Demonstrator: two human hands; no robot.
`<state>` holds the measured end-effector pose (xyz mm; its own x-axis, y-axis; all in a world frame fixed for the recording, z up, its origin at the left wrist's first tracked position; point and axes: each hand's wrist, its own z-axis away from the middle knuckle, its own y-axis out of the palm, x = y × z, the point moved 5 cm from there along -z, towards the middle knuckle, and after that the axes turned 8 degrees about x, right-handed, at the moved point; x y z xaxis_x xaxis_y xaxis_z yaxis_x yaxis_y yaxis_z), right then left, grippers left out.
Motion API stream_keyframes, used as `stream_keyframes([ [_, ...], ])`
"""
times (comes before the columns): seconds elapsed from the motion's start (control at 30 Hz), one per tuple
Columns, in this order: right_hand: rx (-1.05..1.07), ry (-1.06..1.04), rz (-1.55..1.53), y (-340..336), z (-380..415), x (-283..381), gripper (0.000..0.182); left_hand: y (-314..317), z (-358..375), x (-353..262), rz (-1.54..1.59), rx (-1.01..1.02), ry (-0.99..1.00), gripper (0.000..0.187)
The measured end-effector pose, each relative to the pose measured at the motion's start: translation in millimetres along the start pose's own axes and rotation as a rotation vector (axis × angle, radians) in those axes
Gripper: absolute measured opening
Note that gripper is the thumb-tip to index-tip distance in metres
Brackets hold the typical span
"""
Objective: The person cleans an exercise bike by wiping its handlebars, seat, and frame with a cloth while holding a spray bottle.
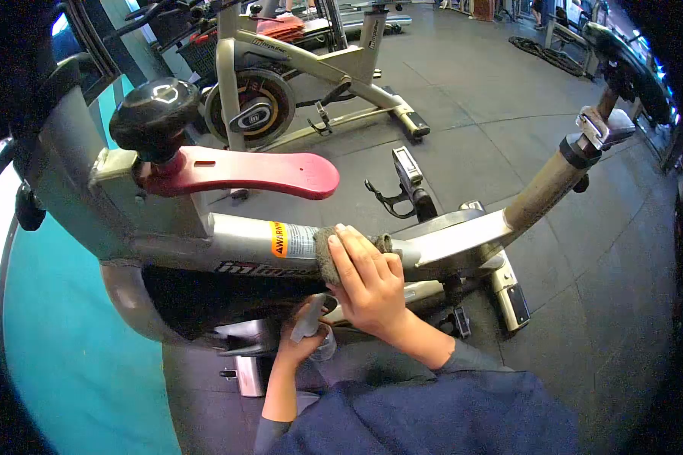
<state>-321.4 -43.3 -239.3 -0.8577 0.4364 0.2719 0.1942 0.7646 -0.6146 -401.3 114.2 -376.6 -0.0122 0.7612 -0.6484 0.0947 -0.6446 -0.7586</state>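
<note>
My right hand [370, 284] presses a grey-green cloth [328, 256] onto the silver frame tube [243, 236] of an exercise bike, just right of the orange and white warning label [290, 240]. Below the tube, my left hand [300, 341] is wrapped round a spray bottle [309, 322] with a grey head and a clear body, partly hidden by the fingers. A red lever [258, 173] and a black knob [153, 114] sit on the bike above the tube, to the left.
Another exercise bike [311, 61] stands behind, with its flywheel facing this way. A pedal [408, 171] sticks up beyond the tube. The saddle [630, 64] is at upper right. Dark ropes [546, 53] lie on the floor farther back.
</note>
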Motion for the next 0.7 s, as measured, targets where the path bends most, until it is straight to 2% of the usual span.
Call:
stream_keyframes([
  [0.07,0.022,0.001,0.024,0,11,-12,0.051,8,2,11,0.286,0.072,-0.130,0.052],
  [0.17,0.095,0.104,0.036,-3,36,-44,0.054,10,3,15,0.454,0.050,-0.127,0.052],
  [0.23,0.111,0.188,0.053,-6,61,-78,0.055,12,4,17,0.440,0.044,-0.110,0.051],
  [0.33,0.178,0.129,0.098,-17,74,-95,0.053,15,3,26,0.328,0.024,-0.042,0.050],
  [0.4,0.172,0.165,0.100,-15,68,-89,0.053,15,4,22,0.235,0.016,0.012,0.050],
  [0.47,0.106,0.208,0.088,-11,60,-77,0.053,17,2,23,0.492,0.062,-0.109,0.054],
  [0.6,0.019,0.186,0.014,-4,29,-34,0.056,15,2,17,0.443,0.074,-0.097,0.059],
  [0.7,-0.014,0.153,-0.029,-6,9,-17,0.055,11,2,12,0.432,0.108,-0.164,0.062],
])
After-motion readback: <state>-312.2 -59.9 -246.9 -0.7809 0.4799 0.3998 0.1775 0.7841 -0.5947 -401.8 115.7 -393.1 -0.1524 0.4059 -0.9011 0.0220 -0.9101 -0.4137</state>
